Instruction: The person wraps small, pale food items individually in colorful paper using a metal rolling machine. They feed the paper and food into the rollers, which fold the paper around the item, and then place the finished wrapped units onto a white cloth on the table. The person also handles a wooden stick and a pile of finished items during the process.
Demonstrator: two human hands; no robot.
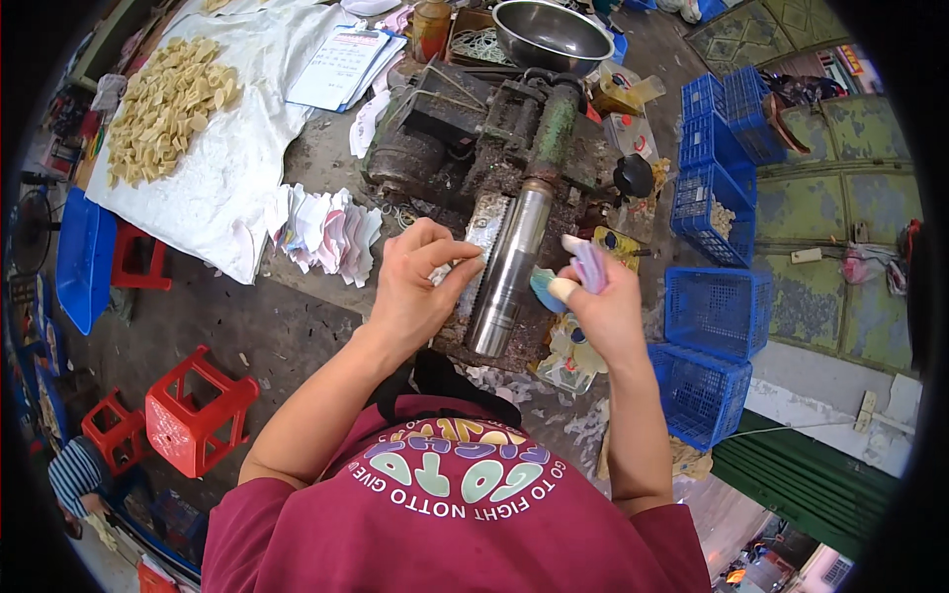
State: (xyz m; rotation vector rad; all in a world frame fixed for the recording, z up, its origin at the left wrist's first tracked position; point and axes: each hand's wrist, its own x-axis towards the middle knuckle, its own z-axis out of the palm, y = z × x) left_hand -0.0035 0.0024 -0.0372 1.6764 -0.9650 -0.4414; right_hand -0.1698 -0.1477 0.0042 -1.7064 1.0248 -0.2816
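Note:
My left hand is pinched closed at the left edge of a toothed metal strip. What its fingertips hold, if anything, is too small to make out. Small whitish bits show by its fingers. Beside the strip, a shiny steel roller juts toward me from a grimy machine. To the roller's right hovers my right hand, its fingers bent but apart. Purple, pale yellow and teal coverings show at its fingertips. I see nothing clearly held in it.
Left of the machine stands a stack of crinkled paper. Yellowish chips lie on a white cloth. A steel bowl sits behind. Blue crates line the right; red stools stand on the left floor.

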